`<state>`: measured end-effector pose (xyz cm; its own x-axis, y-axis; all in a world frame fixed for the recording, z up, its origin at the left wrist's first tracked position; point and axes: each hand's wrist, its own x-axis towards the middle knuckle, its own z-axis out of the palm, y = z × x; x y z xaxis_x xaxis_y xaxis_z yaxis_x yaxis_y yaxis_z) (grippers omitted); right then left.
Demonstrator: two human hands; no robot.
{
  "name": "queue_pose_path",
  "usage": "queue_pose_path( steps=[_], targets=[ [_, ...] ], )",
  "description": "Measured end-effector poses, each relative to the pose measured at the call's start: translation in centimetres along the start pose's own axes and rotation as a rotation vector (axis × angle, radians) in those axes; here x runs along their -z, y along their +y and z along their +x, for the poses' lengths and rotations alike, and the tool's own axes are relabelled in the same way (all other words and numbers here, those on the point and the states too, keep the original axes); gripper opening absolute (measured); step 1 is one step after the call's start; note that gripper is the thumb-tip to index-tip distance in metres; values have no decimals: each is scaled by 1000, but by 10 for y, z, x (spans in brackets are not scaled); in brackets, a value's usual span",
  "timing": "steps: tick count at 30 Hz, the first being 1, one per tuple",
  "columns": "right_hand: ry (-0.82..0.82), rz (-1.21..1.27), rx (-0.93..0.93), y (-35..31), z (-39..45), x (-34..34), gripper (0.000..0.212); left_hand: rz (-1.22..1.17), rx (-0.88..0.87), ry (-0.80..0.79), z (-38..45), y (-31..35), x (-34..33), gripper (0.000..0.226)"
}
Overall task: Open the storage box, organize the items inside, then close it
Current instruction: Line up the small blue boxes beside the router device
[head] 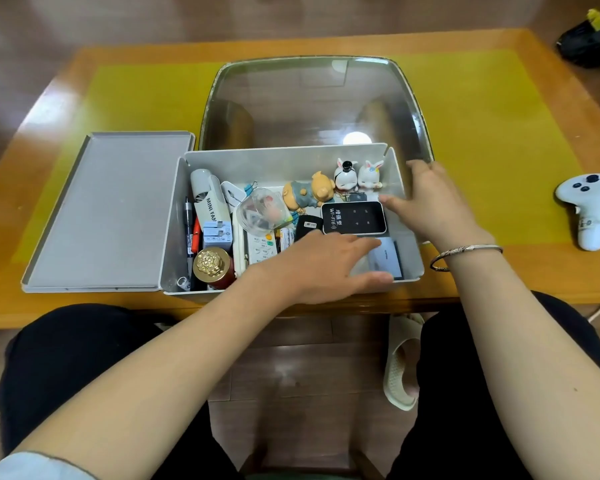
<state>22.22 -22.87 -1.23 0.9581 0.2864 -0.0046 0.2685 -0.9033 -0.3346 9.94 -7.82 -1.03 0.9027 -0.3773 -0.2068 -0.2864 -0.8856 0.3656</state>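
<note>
the storage box (pixel 281 161) sat open near the desk's (pixel 499 271) front edge, its long axis running parallel to that edge, and its grey lid (pixel 108 209) lay flat on the desk, touching the box's left end. both hands were inside the box's right half. the left hand (pixel 326 268) lay low over the front right corner with fingers straight and relaxed, pointing right, resting on or just above a small dark blue case (pixel 390 258); whether it pressed the case could not be told. the right hand (pixel 433 202) hovered beside the right wall, fingers spread and loose, grasping nothing, its thumb just at the right end of the black wi-fi device (pixel 354 218). that device lay flat between the two hands, long axis left to right, its printed face up, and it was nearer the right hand's fingers. behind it stood two rabbit figurines (pixel 359 174) in the back right corner, with a pig figurine (pixel 309 195) lying to their left. the left half held a mini fan box (pixel 210 202), pens (pixel 189 230), a remote control (pixel 262 247) and a gold-capped jar (pixel 212 265) at the front left corner. a white controller (pixel 589 206) rested near the desk's right edge. the sorting looked unfinished.
</note>
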Motion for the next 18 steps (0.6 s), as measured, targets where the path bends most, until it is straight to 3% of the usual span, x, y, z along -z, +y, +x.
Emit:
queue_pose_path(
  steps=[2,5,7,11,18],
  targets=[
    [128,49,7,-7,-2,4,62,39,24,76,-7,-8,12,59],
    [235,158,162,-24,-8,3,41,64,66,180,-19,-27,28,38],
    [178,184,302,-35,-13,-1,27,59,122,246,-28,-41,37,30],
    [-114,133,458,-49,-21,-12,18,85,262,356,-49,-66,53,31],
    [-230,2,451,-67,-30,-32,30,205,564,140,-73,-95,55,44]
  ],
)
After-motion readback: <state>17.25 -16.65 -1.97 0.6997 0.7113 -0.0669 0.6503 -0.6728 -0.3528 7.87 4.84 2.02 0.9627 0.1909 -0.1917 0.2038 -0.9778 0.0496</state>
